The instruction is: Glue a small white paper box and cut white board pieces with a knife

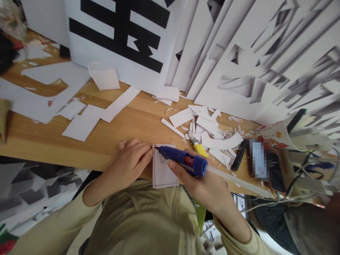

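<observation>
Khaki cloth [140, 219] covers the person's torso and arms at the nearest edge. Just beyond, a white rectangular panel with thin raised borders [163, 171] lies at the table's front edge, its long axis running away from the body. The right hand [209, 189] is closed around a blue plastic glue gun [184, 160], whose long axis slants across the panel: the nozzle points far-left, to the panel's far left corner, and a translucent glue stick [233, 180] trails out behind, rightward and nearer. The left hand [134, 157] has its fingers together and bent, fingertips at that same corner beside the nozzle; whether it grips the panel I cannot tell. Farther on, over the wooden table [138, 117], a yellow-handled cutter [198, 145] rests against a heap of white offcuts [208, 122]. Farthest, a white sheet printed with black bars [122, 39] stands beside upright white boards [209, 92].
</observation>
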Demonstrator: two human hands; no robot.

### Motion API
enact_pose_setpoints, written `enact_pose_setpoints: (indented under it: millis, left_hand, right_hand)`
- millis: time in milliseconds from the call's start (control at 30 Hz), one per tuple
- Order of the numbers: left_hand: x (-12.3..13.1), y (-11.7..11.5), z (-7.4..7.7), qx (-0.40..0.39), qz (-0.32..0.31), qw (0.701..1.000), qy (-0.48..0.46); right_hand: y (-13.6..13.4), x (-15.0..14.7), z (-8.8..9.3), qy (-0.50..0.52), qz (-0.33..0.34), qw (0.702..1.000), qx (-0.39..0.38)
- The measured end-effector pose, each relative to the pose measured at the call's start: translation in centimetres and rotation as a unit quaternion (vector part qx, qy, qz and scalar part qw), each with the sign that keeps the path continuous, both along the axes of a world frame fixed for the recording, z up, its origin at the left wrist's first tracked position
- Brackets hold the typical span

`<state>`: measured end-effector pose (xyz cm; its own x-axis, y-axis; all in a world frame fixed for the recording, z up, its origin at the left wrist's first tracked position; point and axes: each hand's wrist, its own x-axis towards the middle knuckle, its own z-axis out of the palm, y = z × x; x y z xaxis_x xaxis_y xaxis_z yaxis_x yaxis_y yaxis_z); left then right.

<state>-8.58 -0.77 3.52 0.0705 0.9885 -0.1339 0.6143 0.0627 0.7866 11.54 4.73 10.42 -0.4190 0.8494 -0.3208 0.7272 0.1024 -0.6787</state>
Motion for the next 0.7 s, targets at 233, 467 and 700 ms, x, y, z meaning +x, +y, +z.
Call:
enact_pose_setpoints:
  millis: [233,467,700]
  left_hand:
    - [-0.17,-0.02,0.21,-0.006,-0.009,1.000,-0.002]
    - [-0.20,-0.11,0.15,-0.002,-0.013,1.000,0.002]
    - [-0.28,-0.19,-0.17,0.008,-0.016,1.000,0.005]
  right_hand:
    - [0.00,0.00,0.13,0.001,-0.001,1.000,-0.011]
    - [-0.17,0.02,0.47,0.013,0.001,1.000,-0.009]
    - [-0.11,0.13,0.47,0.005,0.006,1.000,-0.003]
